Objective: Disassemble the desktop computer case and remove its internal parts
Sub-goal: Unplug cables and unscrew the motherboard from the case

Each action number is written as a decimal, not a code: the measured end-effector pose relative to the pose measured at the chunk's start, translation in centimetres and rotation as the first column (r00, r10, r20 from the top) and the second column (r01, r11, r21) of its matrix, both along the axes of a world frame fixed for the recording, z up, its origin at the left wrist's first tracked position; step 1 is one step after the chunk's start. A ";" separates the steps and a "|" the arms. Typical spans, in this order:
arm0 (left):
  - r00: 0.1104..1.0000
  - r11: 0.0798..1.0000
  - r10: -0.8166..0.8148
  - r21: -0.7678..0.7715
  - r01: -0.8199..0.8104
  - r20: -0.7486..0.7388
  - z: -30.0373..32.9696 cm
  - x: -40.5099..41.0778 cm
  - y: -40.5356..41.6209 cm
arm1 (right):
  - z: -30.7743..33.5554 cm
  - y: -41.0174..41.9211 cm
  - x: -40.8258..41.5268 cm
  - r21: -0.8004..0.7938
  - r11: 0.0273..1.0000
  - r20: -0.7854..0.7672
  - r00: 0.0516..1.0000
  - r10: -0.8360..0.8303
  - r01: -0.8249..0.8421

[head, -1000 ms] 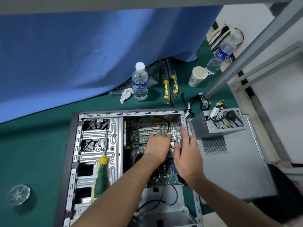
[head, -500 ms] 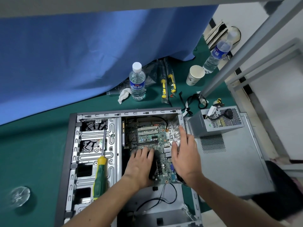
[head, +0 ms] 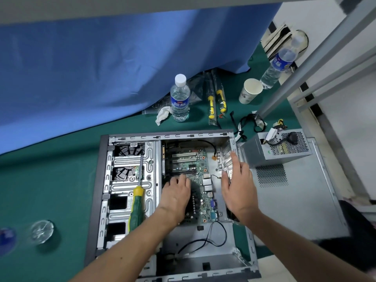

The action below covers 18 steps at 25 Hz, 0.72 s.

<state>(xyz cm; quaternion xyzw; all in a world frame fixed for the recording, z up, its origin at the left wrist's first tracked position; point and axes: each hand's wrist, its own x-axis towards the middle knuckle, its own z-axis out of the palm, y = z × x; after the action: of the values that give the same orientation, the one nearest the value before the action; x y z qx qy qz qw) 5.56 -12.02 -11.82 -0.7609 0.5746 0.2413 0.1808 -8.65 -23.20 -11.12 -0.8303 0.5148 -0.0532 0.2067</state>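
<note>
The open desktop case [head: 101, 180] lies flat on the green mat. Its green motherboard [head: 200, 171] sits inside, right of the metal drive cage [head: 130, 159]. My left hand [head: 176, 197] rests on the board's left part, fingers bent down at its edge by the cage wall; what they grip is hidden. My right hand [head: 238, 186] lies along the case's rear wall with fingers straight, touching the shiny rear plate [head: 225, 161]. A loose black cable [head: 213, 239] trails across the bare case floor below the board.
A green-and-yellow screwdriver [head: 136, 206] lies on the drive cage. The removed power supply [head: 280, 147] stands on the side panel [head: 295, 200] to the right. Two water bottles [head: 180, 98], a paper cup [head: 251, 90], bagged screwdrivers [head: 215, 100], cables [head: 250, 124] and a small glass dish [head: 41, 232] surround the case.
My left hand drew back from the far right of the board to its left part near the cage. My right hand stayed at the rear wall, opening flatter.
</note>
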 end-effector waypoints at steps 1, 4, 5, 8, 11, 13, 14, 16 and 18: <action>0.999 1.000 -0.018 0.024 0.017 0.037 0.0 -0.1 0.0 | 0.0 0.0 0.0 0.001 1.000 0.001 1.000 0.002 -0.002; 0.996 0.998 -0.033 0.048 0.029 0.087 -0.1 -0.5 0.1 | -0.1 0.1 0.0 -0.004 1.000 0.003 1.000 -0.005 0.005; 0.996 0.999 -0.028 0.043 0.024 0.081 -0.1 -0.6 0.1 | -0.1 0.0 0.1 -0.005 1.000 0.001 1.000 -0.006 0.006; 0.998 0.999 -0.027 0.039 0.025 0.048 0.2 -0.6 -0.3 | -0.2 0.0 0.1 -0.002 1.000 0.001 1.000 -0.014 0.014; 1.000 0.999 -0.002 0.042 0.000 0.029 0.7 -0.6 -0.5 | -0.2 0.1 -0.1 -0.001 1.000 0.007 1.000 -0.011 0.011; 0.999 0.999 0.019 0.032 -0.020 0.030 1.0 -0.7 -0.3 | -0.3 0.0 0.0 -0.001 1.000 0.003 1.000 -0.006 0.006; 0.999 0.999 0.031 0.032 -0.032 0.027 1.1 -0.9 -0.1 | -0.4 0.0 0.1 0.002 1.000 0.001 1.000 -0.008 0.008; 0.997 0.997 0.074 0.020 -0.075 0.016 1.4 -1.1 0.2 | -0.4 -0.1 0.1 0.001 1.000 0.000 1.000 -0.006 0.006; 0.993 0.993 0.116 -0.006 -0.116 -0.011 1.7 -1.1 0.4 | -0.3 0.0 0.1 -0.004 1.000 0.008 1.000 -0.006 0.006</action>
<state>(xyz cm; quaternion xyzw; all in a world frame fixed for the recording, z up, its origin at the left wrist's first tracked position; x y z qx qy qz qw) 4.41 -11.59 -10.12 -0.7922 0.5311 0.2535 0.1612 -8.57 -23.22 -11.46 -0.8289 0.5165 -0.0580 0.2069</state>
